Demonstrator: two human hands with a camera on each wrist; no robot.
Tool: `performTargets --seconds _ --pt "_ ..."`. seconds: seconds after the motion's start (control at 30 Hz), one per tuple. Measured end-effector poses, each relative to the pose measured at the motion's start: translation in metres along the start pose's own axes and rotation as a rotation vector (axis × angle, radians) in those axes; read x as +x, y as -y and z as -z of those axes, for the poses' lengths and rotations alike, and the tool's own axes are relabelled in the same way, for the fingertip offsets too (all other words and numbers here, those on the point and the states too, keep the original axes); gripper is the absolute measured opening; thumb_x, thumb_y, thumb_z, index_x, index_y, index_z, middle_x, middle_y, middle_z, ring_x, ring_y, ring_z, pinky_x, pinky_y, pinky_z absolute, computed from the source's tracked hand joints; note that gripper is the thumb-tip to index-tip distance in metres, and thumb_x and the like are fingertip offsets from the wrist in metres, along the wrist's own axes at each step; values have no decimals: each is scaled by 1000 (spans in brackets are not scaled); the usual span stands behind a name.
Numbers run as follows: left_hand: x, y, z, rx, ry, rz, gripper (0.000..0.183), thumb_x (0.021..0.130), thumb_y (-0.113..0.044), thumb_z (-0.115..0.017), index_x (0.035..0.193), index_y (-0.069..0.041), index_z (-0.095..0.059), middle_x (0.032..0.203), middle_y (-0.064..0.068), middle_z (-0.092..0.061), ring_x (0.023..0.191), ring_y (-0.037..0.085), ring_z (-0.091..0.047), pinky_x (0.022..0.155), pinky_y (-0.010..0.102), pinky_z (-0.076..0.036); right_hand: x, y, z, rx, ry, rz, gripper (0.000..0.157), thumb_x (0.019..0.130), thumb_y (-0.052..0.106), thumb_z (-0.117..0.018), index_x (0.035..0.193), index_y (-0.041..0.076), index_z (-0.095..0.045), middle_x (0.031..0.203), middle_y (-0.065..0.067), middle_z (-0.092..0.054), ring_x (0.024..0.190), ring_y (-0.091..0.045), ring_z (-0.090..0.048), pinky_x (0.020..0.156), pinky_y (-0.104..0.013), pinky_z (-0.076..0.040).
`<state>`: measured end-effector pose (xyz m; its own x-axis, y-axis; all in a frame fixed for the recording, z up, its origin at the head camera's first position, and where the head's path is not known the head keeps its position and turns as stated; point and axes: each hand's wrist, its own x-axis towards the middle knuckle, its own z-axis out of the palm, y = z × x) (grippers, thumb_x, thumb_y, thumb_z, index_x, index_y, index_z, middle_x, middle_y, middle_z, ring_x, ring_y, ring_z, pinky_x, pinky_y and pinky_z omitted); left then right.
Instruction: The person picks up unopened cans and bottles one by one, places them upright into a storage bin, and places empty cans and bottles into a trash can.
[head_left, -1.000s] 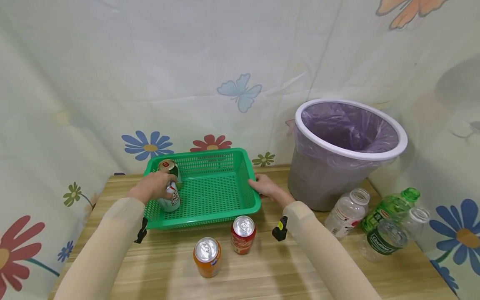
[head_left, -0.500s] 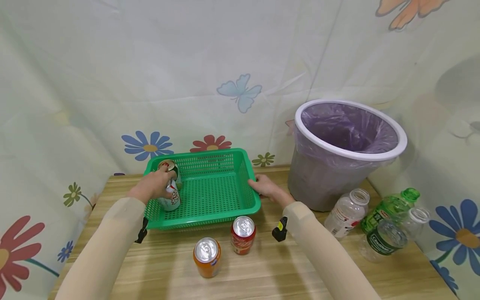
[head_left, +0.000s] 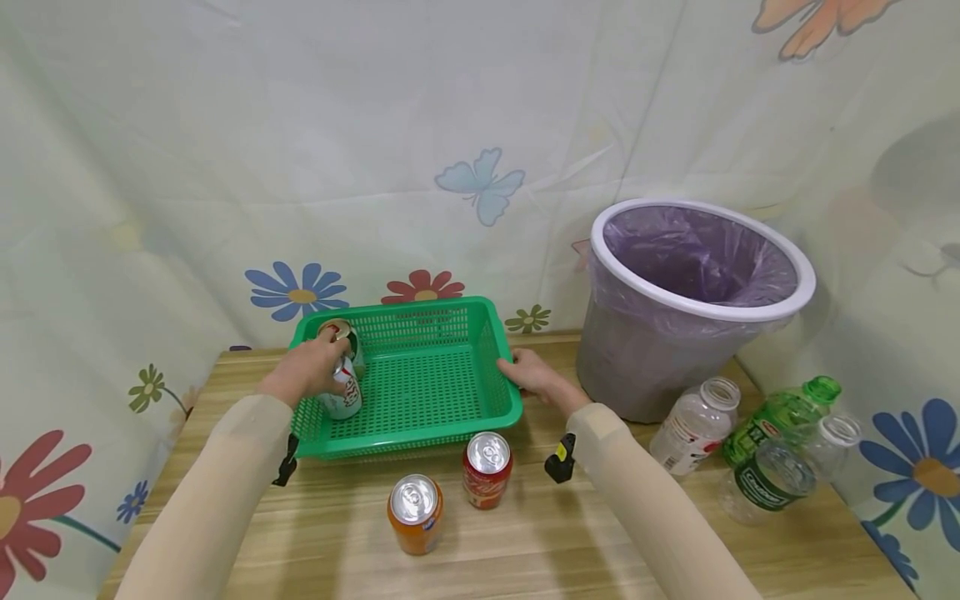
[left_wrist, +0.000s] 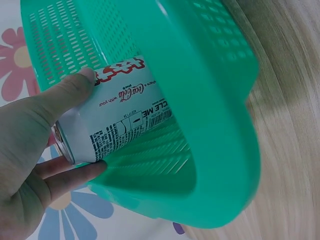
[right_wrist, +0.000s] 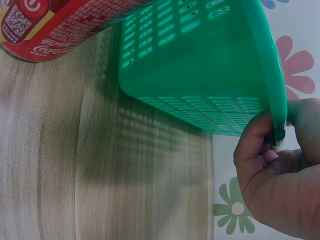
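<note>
A green plastic basket point(head_left: 420, 387) stands on the wooden table. In its left end, my left hand point(head_left: 307, 371) grips a white Coca-Cola can point(head_left: 347, 396) near its top, the thumb point(left_wrist: 70, 92) on one side and fingers on the other. Behind it in the basket's back left corner is a gold-topped can point(head_left: 356, 346), partly hidden by my fingers. My right hand point(head_left: 531, 372) pinches the basket's right rim, thumb over it and fingers curled beneath. In front of the basket an orange Fanta can point(head_left: 415, 525) and a red Coca-Cola can point(head_left: 486, 482) stand upright.
A grey trash bin point(head_left: 637, 358) with a purple liner stands at the back right. Near it are a clear bottle with a red-and-white label point(head_left: 686, 433), a green bottle point(head_left: 776, 417) and a clear bottle with a dark green label point(head_left: 772, 475). Patterned cloth point(head_left: 360, 167) hangs behind the table.
The white can has shifted very slightly backward in my left hand's grip, toward the gold-topped can. My right hand and the basket stay put.
</note>
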<state>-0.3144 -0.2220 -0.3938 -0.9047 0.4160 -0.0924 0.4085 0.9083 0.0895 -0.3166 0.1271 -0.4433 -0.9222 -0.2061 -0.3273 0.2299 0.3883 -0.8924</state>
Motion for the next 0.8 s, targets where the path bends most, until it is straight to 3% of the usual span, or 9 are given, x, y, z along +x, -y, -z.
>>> performTargets --seconds 0.23,0.8 --pt "0 -1 -1 2 -36 -8 51 69 -22 -81 108 -4 -54 114 22 -45 76 27 -53 66 41 -48 0 0 0 -8 -1 -5 34 96 21 -44 117 -6 -47 108 -22 -57 88 -26 -63 67 -33 -55" --pt "0 -4 -2 49 -31 23 51 70 -25 -80 108 -5 -53 109 21 -47 74 25 -52 63 40 -46 0 -1 1 -4 -4 -1 34 96 20 -43 118 -6 -47 108 -23 -57 88 -26 -63 67 -33 -55"
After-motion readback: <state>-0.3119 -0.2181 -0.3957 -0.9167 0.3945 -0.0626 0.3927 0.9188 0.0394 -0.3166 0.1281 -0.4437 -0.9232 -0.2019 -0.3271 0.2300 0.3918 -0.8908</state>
